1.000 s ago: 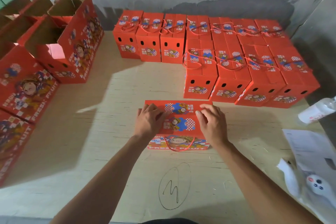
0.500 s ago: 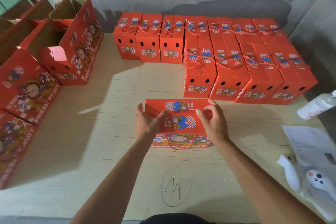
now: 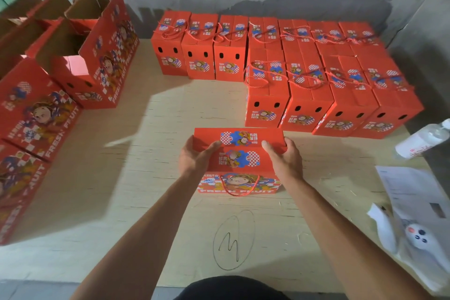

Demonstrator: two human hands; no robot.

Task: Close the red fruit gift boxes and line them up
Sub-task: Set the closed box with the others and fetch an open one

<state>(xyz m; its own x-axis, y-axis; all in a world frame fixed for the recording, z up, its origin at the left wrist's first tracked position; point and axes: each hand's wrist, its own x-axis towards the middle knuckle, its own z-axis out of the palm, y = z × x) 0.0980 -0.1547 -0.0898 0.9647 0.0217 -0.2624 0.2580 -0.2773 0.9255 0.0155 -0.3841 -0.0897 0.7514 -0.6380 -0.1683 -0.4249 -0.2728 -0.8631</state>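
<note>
While both forearms reach in from the bottom edge, the left hand (image 3: 194,157) and the right hand (image 3: 285,156) clasp the two ends of a closed red gift box (image 3: 239,153) at the middle of the pale tabletop (image 3: 151,178), thumbs lying over its top and the other fingers hidden behind its sides. Whether the box rests on the wood or is slightly raised cannot be told. Its red cord handle (image 3: 239,186) hangs over the near face.

Beyond it stand the closed boxes (image 3: 309,95) in two rows, touching one another; the far row (image 3: 265,39) is partly covered by the front four, so its right end is hard to count. At left, open boxes (image 3: 80,56) with raised flaps are cut off by the frame, their insides in shadow.

At right lie a plastic bottle (image 3: 423,139) cropped by the edge, printed papers (image 3: 411,190) with unreadable text, and a small white object (image 3: 417,235) with dark dots. A pencilled oval mark (image 3: 233,240) sits near the front.
</note>
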